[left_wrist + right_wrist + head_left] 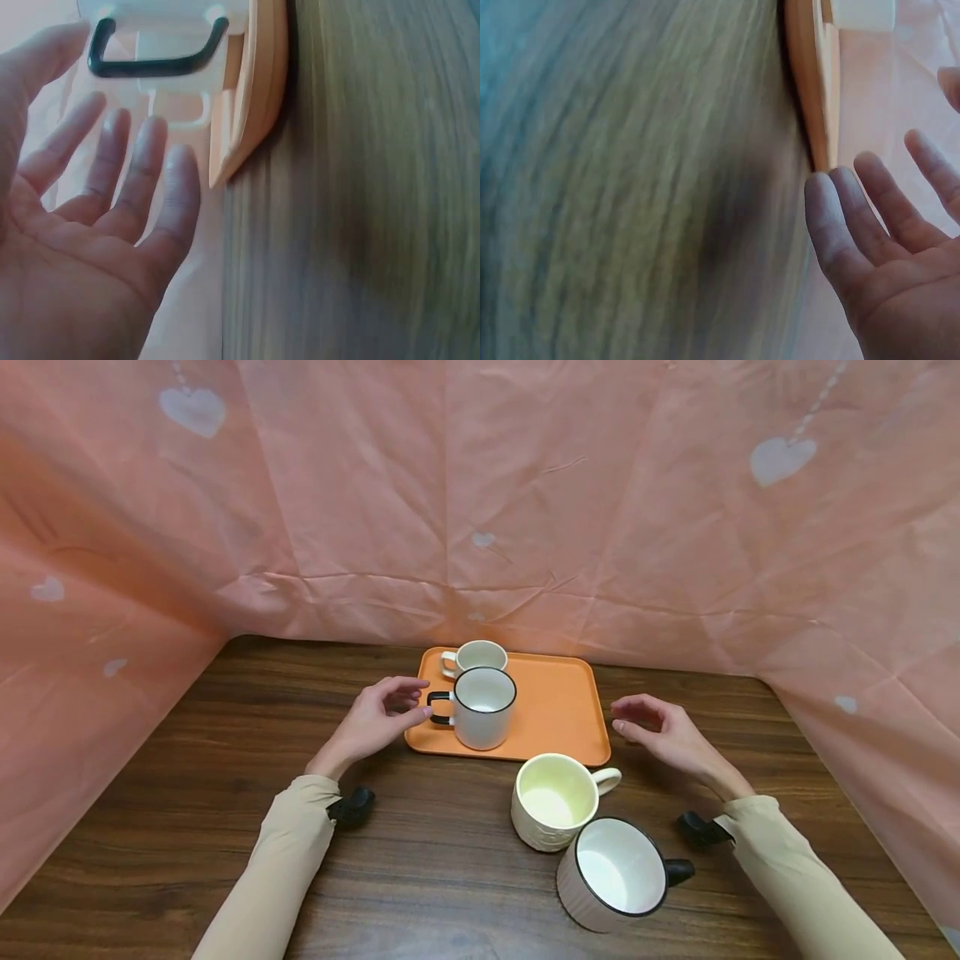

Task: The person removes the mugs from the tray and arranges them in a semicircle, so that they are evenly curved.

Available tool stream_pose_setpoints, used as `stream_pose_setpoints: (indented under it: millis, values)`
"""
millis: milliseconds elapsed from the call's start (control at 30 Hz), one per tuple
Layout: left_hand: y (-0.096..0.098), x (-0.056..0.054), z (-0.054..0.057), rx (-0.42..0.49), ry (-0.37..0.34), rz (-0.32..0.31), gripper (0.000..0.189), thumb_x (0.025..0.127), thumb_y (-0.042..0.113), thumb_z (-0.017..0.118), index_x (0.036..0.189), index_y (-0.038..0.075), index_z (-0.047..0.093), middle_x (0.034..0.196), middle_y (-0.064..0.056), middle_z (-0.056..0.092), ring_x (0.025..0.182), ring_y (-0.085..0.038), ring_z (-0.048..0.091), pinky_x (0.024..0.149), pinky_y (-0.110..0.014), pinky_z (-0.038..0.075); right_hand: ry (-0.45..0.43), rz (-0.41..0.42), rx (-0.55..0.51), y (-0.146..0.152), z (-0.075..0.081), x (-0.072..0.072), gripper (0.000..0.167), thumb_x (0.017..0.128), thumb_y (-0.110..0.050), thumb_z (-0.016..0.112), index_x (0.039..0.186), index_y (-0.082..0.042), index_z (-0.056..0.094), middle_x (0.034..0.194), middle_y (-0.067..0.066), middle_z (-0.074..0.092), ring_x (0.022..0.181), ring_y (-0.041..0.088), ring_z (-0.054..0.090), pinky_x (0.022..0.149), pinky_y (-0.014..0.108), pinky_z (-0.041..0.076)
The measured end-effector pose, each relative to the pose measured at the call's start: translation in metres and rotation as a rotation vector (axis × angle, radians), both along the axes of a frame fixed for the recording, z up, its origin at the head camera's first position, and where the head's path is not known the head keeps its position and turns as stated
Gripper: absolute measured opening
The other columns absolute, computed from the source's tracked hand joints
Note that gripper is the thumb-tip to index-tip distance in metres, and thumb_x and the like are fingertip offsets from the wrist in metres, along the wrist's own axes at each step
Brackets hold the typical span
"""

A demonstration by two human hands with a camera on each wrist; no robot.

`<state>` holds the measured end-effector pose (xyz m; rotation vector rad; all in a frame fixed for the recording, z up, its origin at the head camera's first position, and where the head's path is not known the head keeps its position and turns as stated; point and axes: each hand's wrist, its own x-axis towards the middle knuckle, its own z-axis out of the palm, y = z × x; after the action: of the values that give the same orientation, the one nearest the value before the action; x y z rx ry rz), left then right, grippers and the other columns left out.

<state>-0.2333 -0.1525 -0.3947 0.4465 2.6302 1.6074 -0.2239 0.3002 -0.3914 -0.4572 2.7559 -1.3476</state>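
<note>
Two mugs stand upright on an orange tray [558, 706]: a small pale cup [480, 654] at its back left and, in front of it, a white mug [482, 718] with a black rim. The white mug's black handle [150, 69] points left. Beside that handle is my left hand [372, 720], its fingers spread and holding nothing, the thumb tip right at the handle. My right hand [658, 732] hovers by the tray's right edge, fingers loosely bent and nothing in them; in the right wrist view its fingertips [823, 196] overlap the tray's end.
On the dark wooden table [427, 877], a cream mug [536, 827] stands in front of the tray, handle to the right. Close by it, nearer me, is a ribbed white mug [592, 893] with a black rim and handle. A pink cloth [375, 510] encloses the back and sides.
</note>
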Motion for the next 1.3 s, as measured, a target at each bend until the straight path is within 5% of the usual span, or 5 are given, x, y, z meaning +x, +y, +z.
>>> stream_pose_setpoints:
  millis: [200, 333, 567, 800, 1300]
  values:
    - [0.01, -0.002, -0.002, 0.056, 0.013, -0.041, 0.044, 0.094, 0.026, 0.076, 0.134, 0.011, 0.064, 0.131, -0.007, 0.065, 0.123, -0.027, 0.062, 0.102, -0.048, 0.052, 0.0, -0.035, 0.025, 0.0, -0.006, -0.007, 0.04, 0.098, -0.021, 0.07, 0.132, -0.001, 0.063, 0.127, 0.021, 0.067, 0.102, -0.004, 0.06, 0.086, 0.01, 0.049]
    - [0.016, -0.003, -0.003, 0.033, 0.006, -0.052, 0.043, 0.095, 0.033, 0.075, 0.133, 0.017, 0.065, 0.132, -0.001, 0.064, 0.123, -0.025, 0.061, 0.099, -0.044, 0.051, -0.01, -0.056, 0.038, -0.001, -0.009, -0.011, 0.04, 0.098, -0.025, 0.07, 0.132, -0.003, 0.063, 0.13, 0.019, 0.066, 0.11, 0.009, 0.062, 0.089, 0.012, 0.047]
    - [0.027, -0.006, -0.005, 0.129, -0.069, -0.101, 0.037, 0.096, 0.02, 0.074, 0.131, 0.015, 0.064, 0.125, -0.012, 0.066, 0.11, -0.029, 0.064, 0.083, -0.04, 0.061, -0.014, -0.026, 0.069, -0.007, -0.011, -0.018, 0.04, 0.098, -0.024, 0.07, 0.133, -0.005, 0.062, 0.134, 0.018, 0.064, 0.126, 0.033, 0.056, 0.106, 0.04, 0.043]
    - [0.032, -0.008, -0.007, 0.19, -0.122, -0.121, 0.039, 0.096, 0.018, 0.072, 0.132, 0.009, 0.06, 0.121, -0.015, 0.065, 0.102, -0.023, 0.066, 0.082, -0.042, 0.063, -0.035, 0.008, 0.124, -0.008, -0.012, -0.022, 0.042, 0.097, -0.026, 0.071, 0.134, -0.008, 0.062, 0.138, 0.018, 0.062, 0.133, 0.037, 0.05, 0.115, 0.059, 0.034]
    - [0.037, -0.009, -0.01, 0.238, -0.152, -0.108, 0.041, 0.091, 0.017, 0.078, 0.128, 0.012, 0.06, 0.085, -0.003, 0.053, 0.081, -0.015, 0.056, 0.077, -0.038, 0.063, 0.016, 0.075, 0.223, -0.006, -0.012, -0.026, 0.041, 0.096, -0.02, 0.071, 0.133, -0.005, 0.063, 0.138, 0.022, 0.061, 0.136, 0.042, 0.048, 0.115, 0.062, 0.033]
